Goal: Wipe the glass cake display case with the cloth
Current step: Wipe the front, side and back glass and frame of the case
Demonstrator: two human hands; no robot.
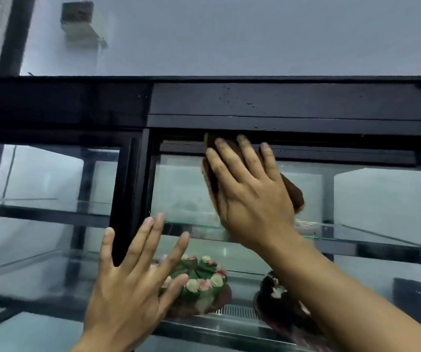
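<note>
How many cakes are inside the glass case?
2. A round green cake with pink and cream flowers sits on the bottom shelf behind the left hand; a dark brown cake sits to its right, partly behind the right forearm. More may be hidden.

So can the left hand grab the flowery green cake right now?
Probably not. The left hand lies spread flat outside the case, and the glass pane seems to stand between it and the cake inside.
</note>
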